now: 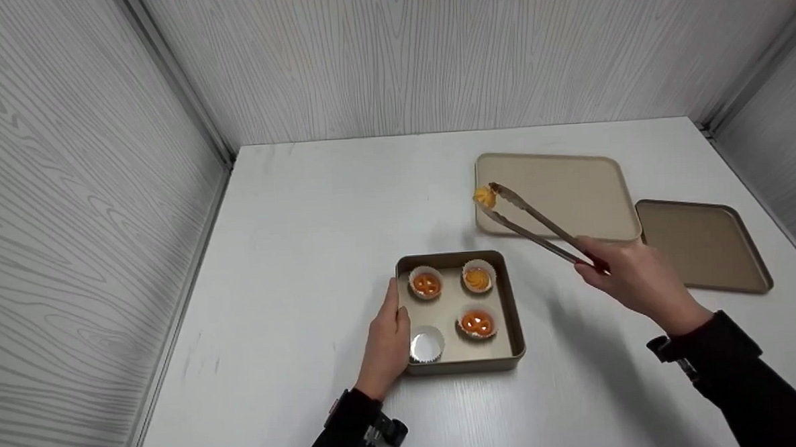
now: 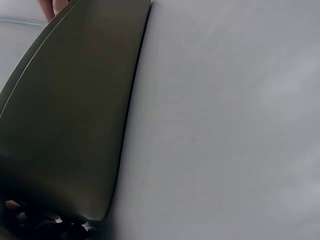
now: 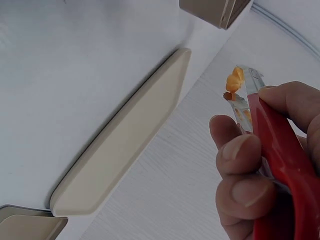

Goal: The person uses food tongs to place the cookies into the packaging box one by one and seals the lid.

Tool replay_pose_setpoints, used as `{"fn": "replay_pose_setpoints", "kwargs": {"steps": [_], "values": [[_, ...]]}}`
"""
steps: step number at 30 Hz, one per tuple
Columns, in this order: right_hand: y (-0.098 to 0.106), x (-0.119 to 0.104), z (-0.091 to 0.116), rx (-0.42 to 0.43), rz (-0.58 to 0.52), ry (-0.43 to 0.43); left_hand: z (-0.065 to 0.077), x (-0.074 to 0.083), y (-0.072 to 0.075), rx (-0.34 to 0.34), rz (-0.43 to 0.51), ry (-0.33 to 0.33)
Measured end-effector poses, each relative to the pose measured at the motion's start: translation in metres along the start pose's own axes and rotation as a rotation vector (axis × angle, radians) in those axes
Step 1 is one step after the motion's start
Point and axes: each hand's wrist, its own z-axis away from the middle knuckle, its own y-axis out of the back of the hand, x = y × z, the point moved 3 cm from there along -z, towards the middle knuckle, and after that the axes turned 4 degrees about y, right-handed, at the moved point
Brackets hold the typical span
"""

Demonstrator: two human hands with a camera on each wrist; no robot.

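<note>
My right hand [image 1: 632,274] grips metal tongs [image 1: 539,224] with red handles [image 3: 280,142]. Pinched at their tips is a small yellow-orange swirled cookie [image 1: 485,197], held up over the left edge of a beige tray [image 1: 564,189]. My left hand [image 1: 386,341] lies against the left wall of a square baking pan [image 1: 468,366], its index finger straight along the side. In the pan are two paper cups with glazed pretzel-shaped cookies [image 1: 427,285], one with a swirled cookie [image 1: 477,280], and a silvery fluted cup [image 1: 427,344] showing its bare bottom. The pan's outer wall [image 2: 75,110] fills the left of the left wrist view.
A darker brown tray [image 1: 708,247] lies at the right, its edge close against the beige tray. Everything stands on a white table [image 1: 317,207], with wood-grain panels [image 1: 431,54] behind and on both sides.
</note>
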Motion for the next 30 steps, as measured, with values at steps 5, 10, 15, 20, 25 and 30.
{"fn": "replay_pose_setpoints", "kwargs": {"steps": [5, 10, 15, 20, 25, 30], "values": [[0.006, -0.015, 0.003, 0.032, -0.005, 0.079, 0.0, 0.0, -0.001, 0.002, -0.004, -0.011], [0.011, -0.027, 0.008, 0.055, -0.005, 0.143, -0.001, 0.0, -0.002, 0.0, -0.009, -0.012], [0.015, -0.037, 0.013, 0.045, -0.007, 0.19, -0.001, 0.001, -0.001, -0.004, -0.011, -0.009], [0.017, -0.045, 0.015, 0.013, -0.031, 0.243, -0.002, 0.001, -0.001, -0.005, -0.016, -0.01], [0.017, -0.05, 0.018, -0.029, -0.092, 0.282, -0.002, 0.0, 0.0, -0.008, -0.023, -0.006], [0.018, -0.054, 0.02, -0.103, -0.155, 0.307, -0.002, -0.001, 0.0, -0.002, -0.022, -0.019]]}}
